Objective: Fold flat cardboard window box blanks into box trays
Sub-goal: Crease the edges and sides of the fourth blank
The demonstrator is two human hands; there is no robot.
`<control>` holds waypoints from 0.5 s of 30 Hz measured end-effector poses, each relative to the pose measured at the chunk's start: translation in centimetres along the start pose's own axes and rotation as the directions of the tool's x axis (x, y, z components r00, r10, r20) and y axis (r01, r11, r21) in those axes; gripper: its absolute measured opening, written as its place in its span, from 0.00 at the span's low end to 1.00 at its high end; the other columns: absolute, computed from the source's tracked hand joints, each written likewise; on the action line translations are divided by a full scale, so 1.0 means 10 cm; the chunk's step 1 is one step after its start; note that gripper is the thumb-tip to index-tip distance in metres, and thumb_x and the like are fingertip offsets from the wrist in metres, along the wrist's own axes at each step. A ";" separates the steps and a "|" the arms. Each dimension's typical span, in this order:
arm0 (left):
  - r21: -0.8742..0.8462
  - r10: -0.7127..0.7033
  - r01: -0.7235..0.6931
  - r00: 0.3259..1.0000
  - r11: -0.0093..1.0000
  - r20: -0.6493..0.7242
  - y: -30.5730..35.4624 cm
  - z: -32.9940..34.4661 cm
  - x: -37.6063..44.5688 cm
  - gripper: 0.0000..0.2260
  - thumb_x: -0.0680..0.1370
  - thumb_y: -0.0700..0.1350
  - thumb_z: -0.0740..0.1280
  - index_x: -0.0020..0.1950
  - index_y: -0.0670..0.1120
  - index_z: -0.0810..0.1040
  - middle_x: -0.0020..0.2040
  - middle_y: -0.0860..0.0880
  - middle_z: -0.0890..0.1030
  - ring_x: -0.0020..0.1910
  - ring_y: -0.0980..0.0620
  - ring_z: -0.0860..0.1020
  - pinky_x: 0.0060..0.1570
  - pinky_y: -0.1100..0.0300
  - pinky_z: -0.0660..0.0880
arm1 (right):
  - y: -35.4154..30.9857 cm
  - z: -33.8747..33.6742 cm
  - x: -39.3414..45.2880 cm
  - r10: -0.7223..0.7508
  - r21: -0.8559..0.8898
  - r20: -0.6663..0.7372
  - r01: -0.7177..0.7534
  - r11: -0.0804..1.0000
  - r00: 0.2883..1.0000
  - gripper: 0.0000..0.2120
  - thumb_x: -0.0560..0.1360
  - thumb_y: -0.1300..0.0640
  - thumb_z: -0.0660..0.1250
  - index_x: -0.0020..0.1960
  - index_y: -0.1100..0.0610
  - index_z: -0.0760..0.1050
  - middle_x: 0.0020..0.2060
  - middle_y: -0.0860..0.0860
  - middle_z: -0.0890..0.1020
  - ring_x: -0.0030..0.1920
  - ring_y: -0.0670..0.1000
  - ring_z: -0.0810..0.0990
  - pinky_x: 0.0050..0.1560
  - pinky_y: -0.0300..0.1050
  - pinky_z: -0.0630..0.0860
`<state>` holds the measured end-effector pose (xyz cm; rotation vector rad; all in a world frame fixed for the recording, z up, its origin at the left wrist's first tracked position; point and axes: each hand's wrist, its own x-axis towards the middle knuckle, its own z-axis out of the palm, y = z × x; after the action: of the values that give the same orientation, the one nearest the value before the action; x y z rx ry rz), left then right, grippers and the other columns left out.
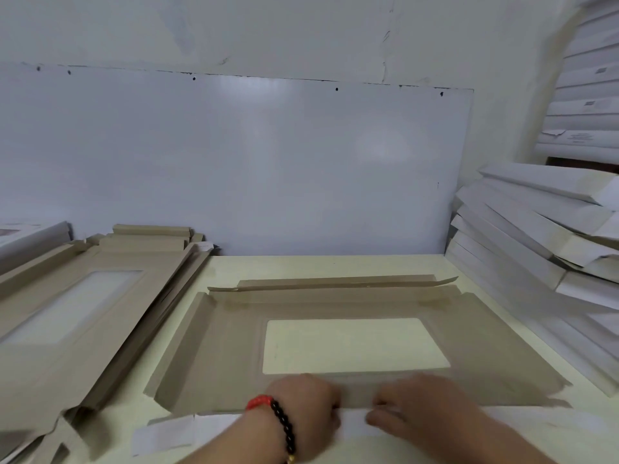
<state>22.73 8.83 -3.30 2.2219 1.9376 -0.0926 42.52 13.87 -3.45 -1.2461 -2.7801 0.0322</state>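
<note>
Head view: both hands at the near flap of a flat box blank.
Left hand (306, 405) and right hand (418, 408), fingers curled, grip the near flap (355, 395); the box blank (485, 336) lies beyond on the table (301, 264), blank stack (67, 316) far left.
</note>
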 end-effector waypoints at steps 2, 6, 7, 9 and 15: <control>0.061 0.007 -0.005 0.999 0.998 -0.035 0.11 0.06 0.03 0.12 0.80 0.49 0.56 0.58 0.49 0.74 0.57 0.43 0.79 0.57 0.41 0.77 0.52 0.53 0.71 | -0.11 0.17 0.06 -0.088 -0.201 -0.241 0.039 0.979 0.966 0.18 0.63 0.33 0.71 0.37 0.47 0.80 0.29 0.46 0.81 0.31 0.46 0.80 0.31 0.37 0.72; 0.154 0.021 -0.004 0.994 0.988 -0.106 0.15 0.13 0.13 0.12 0.79 0.47 0.54 0.59 0.48 0.71 0.57 0.44 0.78 0.56 0.42 0.77 0.52 0.51 0.71 | -0.23 0.32 0.17 -0.211 -0.305 -0.365 0.097 0.947 0.907 0.12 0.62 0.42 0.70 0.30 0.49 0.77 0.21 0.45 0.75 0.22 0.47 0.75 0.26 0.35 0.70; 0.172 0.015 0.007 0.992 0.985 -0.123 0.14 0.15 0.16 0.13 0.78 0.47 0.54 0.60 0.47 0.71 0.58 0.44 0.77 0.57 0.43 0.75 0.53 0.50 0.71 | -0.25 0.32 0.20 -0.224 -0.310 -0.345 0.115 0.944 0.911 0.10 0.62 0.44 0.70 0.30 0.49 0.76 0.22 0.45 0.75 0.23 0.47 0.75 0.27 0.36 0.70; 0.209 0.008 0.026 0.987 0.978 -0.157 0.09 0.20 0.24 0.14 0.77 0.47 0.53 0.61 0.47 0.70 0.59 0.44 0.74 0.57 0.44 0.72 0.54 0.51 0.69 | -0.29 0.34 0.25 -0.240 -0.294 -0.328 0.143 0.945 0.914 0.08 0.60 0.46 0.73 0.32 0.49 0.76 0.27 0.44 0.75 0.27 0.47 0.75 0.29 0.37 0.72; 0.072 -0.053 0.070 0.975 0.995 -0.214 -0.24 0.45 0.33 0.23 0.81 0.55 0.46 0.76 0.52 0.53 0.78 0.50 0.52 0.77 0.46 0.46 0.75 0.47 0.46 | -0.16 0.47 0.36 0.000 -0.071 -0.123 -0.009 0.997 0.992 0.25 0.79 0.40 0.53 0.74 0.46 0.65 0.74 0.43 0.65 0.73 0.45 0.63 0.74 0.49 0.59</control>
<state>21.18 11.50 -8.52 2.3056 2.1475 0.0628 38.50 15.60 -7.73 -1.2254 -2.6949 -0.1395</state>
